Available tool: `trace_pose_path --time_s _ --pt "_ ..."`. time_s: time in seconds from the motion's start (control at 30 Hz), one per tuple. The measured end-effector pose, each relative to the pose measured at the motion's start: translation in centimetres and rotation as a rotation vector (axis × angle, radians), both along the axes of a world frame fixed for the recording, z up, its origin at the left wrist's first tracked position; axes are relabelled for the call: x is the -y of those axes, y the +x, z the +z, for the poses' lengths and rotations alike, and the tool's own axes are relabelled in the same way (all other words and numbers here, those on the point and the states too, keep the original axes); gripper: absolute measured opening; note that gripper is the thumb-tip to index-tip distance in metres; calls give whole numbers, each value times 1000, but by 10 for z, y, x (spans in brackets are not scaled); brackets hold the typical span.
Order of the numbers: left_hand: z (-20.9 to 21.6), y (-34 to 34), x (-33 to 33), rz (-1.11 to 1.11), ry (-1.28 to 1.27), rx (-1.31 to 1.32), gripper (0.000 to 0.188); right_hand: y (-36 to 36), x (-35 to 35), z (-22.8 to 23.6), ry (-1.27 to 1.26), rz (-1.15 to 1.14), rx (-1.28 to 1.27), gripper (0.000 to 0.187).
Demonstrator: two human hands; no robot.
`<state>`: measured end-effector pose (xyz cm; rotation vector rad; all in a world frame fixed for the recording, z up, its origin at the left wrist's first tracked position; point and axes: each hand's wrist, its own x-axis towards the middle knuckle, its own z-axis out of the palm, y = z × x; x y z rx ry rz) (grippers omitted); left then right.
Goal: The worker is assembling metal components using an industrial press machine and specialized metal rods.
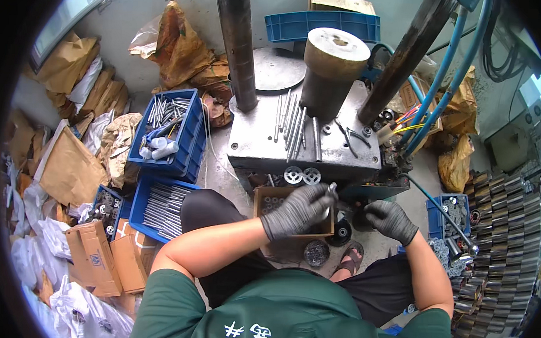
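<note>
My left hand (pixel 299 212), in a dark grey glove, is closed on a short silver metal piece (pixel 332 188) that sticks up beyond the fingertips. It hovers over a cardboard box (pixel 258 206) with small ring-shaped parts inside. Just past the hand, two silver wheel-like discs (pixel 302 176) stand at the front edge of the metal press table (pixel 259 150). My right hand (pixel 395 223), gloved alike, has its fingers curled beside a dark round object (pixel 361 219); whether they hold anything is hidden. Below lie a black wheel-like part (pixel 340 232) and a round container of small dark bits (pixel 316 253).
Steel rods (pixel 295 125) and pliers (pixel 348 138) lie on the press table, around a thick metal column (pixel 326 75). Blue crates of rods (pixel 163 206) and parts (pixel 167 119) stand left. Stacked metal cylinders (pixel 503 239) and a small blue crate (pixel 436 215) line the right.
</note>
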<state>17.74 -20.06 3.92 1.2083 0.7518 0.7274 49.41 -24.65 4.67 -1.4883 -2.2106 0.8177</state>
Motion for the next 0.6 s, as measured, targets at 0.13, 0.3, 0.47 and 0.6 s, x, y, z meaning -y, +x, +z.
trace_pose_path --time_s 0.13,0.3,0.47,0.6 --pt "17 -39 -69 502 331 120 21 -9 -3 -10 36 152 102 22" --pt "2 -101 -180 925 -18 359 14 -17 -9 -4 7 165 78 21" --pt "-66 -172 -247 1000 -476 544 12 -23 -20 -1 8 200 112 20" --pt "-62 -157 -246 1012 -416 553 17 -17 -20 4 39 204 141 22"
